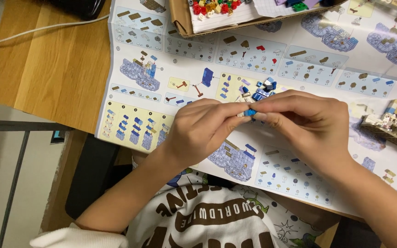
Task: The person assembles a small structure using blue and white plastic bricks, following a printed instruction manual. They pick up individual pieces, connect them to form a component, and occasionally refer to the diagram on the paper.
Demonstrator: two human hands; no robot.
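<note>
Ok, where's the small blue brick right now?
Mid-frame in the head view, the small blue brick is pinched between left hand and right hand over the instruction sheet.

Left hand (203,131) and right hand (309,124) meeting, fingers (272,106) pinched together, forearms angled inward

Wooden table (47,64) under instruction sheet (299,69)

A cardboard box (180,18) of loose bricks and a half-built tan model (394,126) sit on the wooden table (51,59).
</note>
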